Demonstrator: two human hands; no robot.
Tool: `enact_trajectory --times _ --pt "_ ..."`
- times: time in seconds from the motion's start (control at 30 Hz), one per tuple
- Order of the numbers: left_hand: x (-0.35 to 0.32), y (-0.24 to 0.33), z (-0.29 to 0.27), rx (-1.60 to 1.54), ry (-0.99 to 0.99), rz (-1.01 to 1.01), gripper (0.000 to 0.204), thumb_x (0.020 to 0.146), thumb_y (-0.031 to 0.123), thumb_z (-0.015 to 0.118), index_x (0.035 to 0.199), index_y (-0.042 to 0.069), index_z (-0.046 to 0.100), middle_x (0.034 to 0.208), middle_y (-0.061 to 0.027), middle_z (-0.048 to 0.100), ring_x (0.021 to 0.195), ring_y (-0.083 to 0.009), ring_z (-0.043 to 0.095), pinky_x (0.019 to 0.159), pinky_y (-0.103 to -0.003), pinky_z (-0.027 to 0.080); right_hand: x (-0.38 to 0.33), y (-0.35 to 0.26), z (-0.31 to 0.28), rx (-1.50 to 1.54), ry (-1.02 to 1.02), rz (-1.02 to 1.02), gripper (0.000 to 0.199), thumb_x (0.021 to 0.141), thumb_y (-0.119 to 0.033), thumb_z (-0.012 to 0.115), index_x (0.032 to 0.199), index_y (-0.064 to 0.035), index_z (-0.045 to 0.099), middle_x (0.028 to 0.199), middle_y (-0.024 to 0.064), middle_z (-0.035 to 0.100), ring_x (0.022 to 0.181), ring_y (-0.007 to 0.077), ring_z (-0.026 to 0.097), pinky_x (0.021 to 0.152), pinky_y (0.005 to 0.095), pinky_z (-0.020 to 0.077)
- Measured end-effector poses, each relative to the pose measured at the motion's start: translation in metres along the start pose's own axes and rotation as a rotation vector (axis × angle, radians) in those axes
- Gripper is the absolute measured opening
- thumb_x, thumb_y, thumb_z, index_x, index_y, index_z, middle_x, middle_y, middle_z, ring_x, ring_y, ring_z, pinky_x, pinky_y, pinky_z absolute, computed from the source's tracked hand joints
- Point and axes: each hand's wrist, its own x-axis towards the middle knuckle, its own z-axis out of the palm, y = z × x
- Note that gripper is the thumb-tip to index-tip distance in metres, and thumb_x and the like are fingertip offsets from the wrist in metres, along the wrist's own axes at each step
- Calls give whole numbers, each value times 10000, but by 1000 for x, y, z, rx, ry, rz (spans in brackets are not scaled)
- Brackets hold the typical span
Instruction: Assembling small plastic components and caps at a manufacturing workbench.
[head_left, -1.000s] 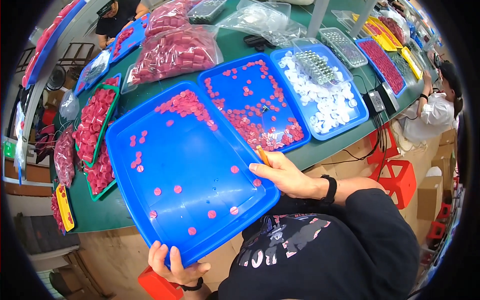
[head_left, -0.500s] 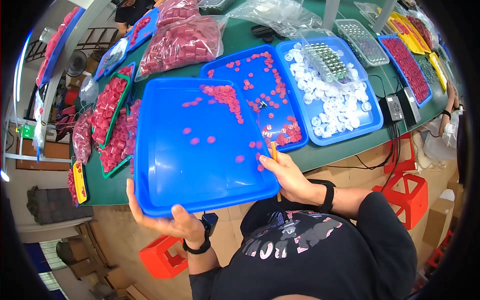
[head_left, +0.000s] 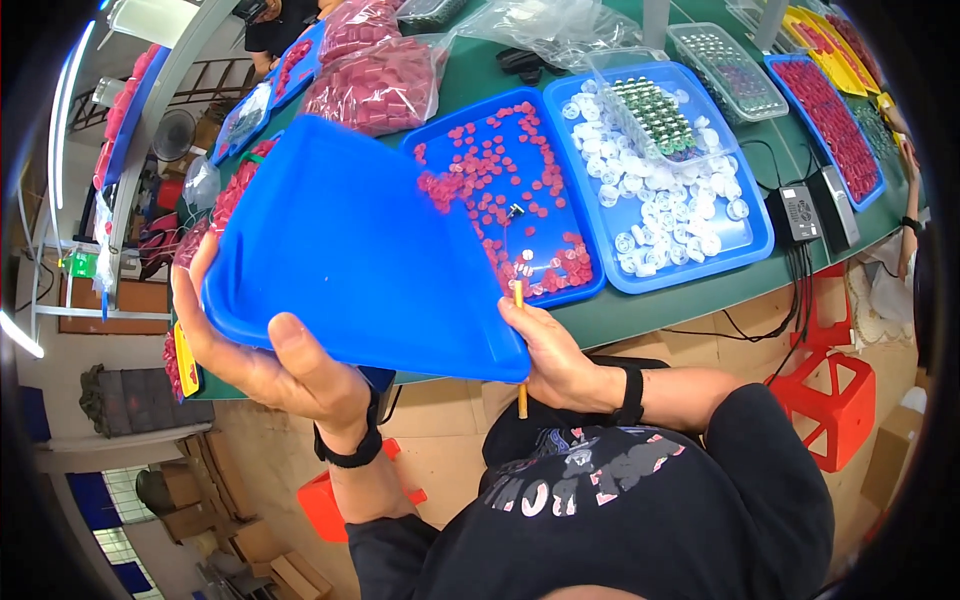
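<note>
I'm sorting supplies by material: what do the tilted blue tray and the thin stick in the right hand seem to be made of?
The blue tray looks like moulded plastic: uniform colour, smooth semi-gloss sheen, rounded rim. The left hand grips its edge. The stick in the right hand looks like wood or bamboo, being tan and matte, though it is too small to be sure.

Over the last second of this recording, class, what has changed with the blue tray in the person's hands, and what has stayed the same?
The large blue tray has been tipped up steeply, so its underside faces the camera; the red caps it held slid toward the red-cap tray behind it. The left hand moved from the near corner to grip the lower edge. The right hand still holds the tray's right corner and a thin stick. The white-cap tray stayed put.
</note>
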Motion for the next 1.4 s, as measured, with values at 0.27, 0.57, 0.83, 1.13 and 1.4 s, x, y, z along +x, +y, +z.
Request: enact_trajectory --times 0.27,0.57,0.83,1.13,1.4 --pt "10 23 9 49 -41 110 608 882 279 425 1374 -51 286 1291 -245 446 1157 -321 473 995 -430 388 -6 -2 -8 54 -213 109 253 995 -303 435 1015 -73 537 761 -10 569 563 49 526 431 207 394" --pt "-34 26 -63 181 -18 188 699 894 357 493 1379 -74 233 1319 -285 387 1172 -339 466 990 -445 390 -15 0 -15 -275 -42 -265 195 972 -232 496 1041 -56 544 913 32 591 802 108 592 709 272 501" --pt "-147 -36 -138 28 496 -633 497 977 229 447 1394 4 299 1346 -177 415 1201 -284 473 974 -421 418 -12 -46 -34 -575 -10 -637 194 979 -230 488 1056 -56 528 951 32 579 839 109 583 723 261 498" --pt "-224 -119 -146 -228 537 -1273 472 901 197 599 1306 15 441 1247 -140 511 1097 -224 537 876 -330 468 -17 -72 -37 -556 301 -893 197 964 -252 523 1006 -59 515 938 41 585 827 112 589 699 258 497" --pt "-229 -122 -118 544 -130 -764 535 692 65 749 1193 35 565 1077 -127 590 961 -276 555 832 -344 460 -9 -56 -27 -603 264 -839 194 962 -256 526 1025 -75 503 966 42 579 844 125 598 702 271 511"
